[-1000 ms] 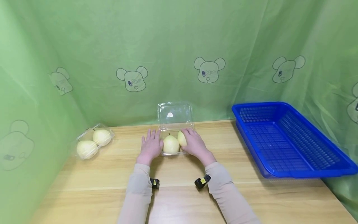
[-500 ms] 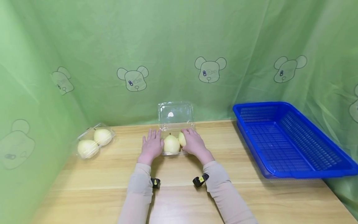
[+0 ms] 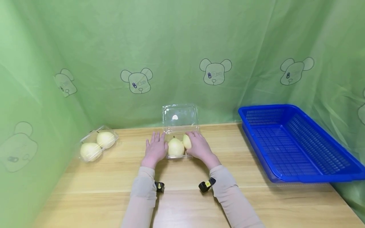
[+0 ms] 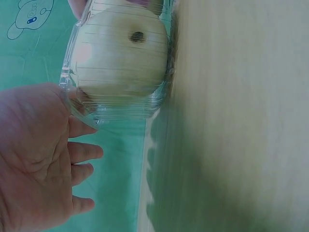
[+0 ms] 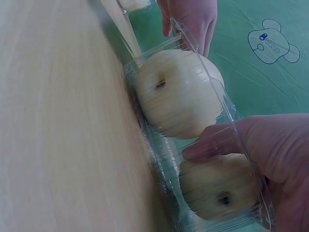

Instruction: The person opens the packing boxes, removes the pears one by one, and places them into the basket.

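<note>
In the head view a clear plastic clamshell box [image 3: 180,118] stands with its lid raised, holding two pale yellow pears. My right hand [image 3: 199,146] grips the right pear [image 3: 186,142] inside the box, its thumb between the two fruits in the right wrist view. The left pear [image 3: 176,147] sits beside it, its dark blossom end showing through the ribbed wall in the left wrist view. Against the box's left side rests my left hand [image 3: 155,148], palm down with fingers straight and spread. Part of the right pear is hidden under my right hand.
A closed clear box [image 3: 98,144] with two pears lies at the table's back left. At the right a large blue plastic basket [image 3: 280,175] stands on the wooden table [image 3: 182,205]. Green curtains [image 3: 176,47] rise behind and at both sides.
</note>
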The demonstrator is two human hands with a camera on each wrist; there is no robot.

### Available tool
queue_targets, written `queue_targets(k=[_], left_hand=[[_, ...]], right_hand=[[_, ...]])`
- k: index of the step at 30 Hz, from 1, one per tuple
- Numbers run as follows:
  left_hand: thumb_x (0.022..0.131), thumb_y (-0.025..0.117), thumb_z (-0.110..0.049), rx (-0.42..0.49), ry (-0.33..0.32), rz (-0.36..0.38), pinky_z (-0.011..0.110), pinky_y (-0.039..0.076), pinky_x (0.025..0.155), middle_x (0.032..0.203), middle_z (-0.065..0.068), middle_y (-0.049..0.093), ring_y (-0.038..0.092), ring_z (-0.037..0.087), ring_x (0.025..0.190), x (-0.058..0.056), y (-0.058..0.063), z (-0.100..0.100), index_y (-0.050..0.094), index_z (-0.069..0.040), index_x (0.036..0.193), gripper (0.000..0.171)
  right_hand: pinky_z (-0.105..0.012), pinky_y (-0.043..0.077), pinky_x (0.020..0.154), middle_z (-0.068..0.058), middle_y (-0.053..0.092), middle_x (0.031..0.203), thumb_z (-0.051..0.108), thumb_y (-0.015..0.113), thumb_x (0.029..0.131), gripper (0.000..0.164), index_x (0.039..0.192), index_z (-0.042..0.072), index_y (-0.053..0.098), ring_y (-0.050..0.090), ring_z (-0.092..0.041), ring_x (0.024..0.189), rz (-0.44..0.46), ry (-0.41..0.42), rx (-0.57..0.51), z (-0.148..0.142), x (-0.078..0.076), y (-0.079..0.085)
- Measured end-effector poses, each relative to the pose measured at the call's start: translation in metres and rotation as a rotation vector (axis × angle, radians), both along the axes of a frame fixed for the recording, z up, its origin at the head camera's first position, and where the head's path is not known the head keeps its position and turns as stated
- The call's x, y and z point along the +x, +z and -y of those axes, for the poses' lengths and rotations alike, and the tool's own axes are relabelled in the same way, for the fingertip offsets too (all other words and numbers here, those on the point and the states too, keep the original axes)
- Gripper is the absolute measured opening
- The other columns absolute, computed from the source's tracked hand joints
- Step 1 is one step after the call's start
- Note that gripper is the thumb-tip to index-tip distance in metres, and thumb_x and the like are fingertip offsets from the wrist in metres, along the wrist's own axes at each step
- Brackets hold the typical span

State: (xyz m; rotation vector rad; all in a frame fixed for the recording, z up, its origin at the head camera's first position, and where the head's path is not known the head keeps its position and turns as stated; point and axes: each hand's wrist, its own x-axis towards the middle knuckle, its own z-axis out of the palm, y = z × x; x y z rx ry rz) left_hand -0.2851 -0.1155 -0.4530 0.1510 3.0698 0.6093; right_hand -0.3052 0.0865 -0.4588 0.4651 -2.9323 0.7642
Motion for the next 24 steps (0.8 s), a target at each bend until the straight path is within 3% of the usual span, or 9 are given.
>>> queue_targets(k=[10, 24], left_hand=[[0.103, 0.034, -0.032, 0.020, 0.005, -0.006, 0.062, 0.002, 0.121, 0.163, 0.014, 0.017, 0.006, 0.034, 0.153, 0.0008, 0.0002, 0.0005, 0.024, -0.014, 0.155, 0.056], [0.103, 0.035, -0.032, 0.016, 0.004, -0.003, 0.064, 0.007, 0.121, 0.163, 0.016, 0.018, 0.007, 0.035, 0.153, 0.0008, 0.0009, 0.0010, 0.024, -0.015, 0.156, 0.057]], right_hand=[[-0.057, 0.041, 0.109, -0.021, 0.048, 0.141, 0.008, 0.081, 0.065, 0.087, 0.143, 0.006, 0.044, 0.047, -0.038, 0.129, -0.016, 0.021, -0.065, -0.0023, 0.0023, 0.0027], [-0.059, 0.046, 0.103, -0.017, 0.046, 0.145, 0.009, 0.080, 0.067, 0.088, 0.146, 0.008, 0.042, 0.050, -0.038, 0.126, 0.015, 0.032, -0.169, -0.0072, 0.0025, 0.0083]])
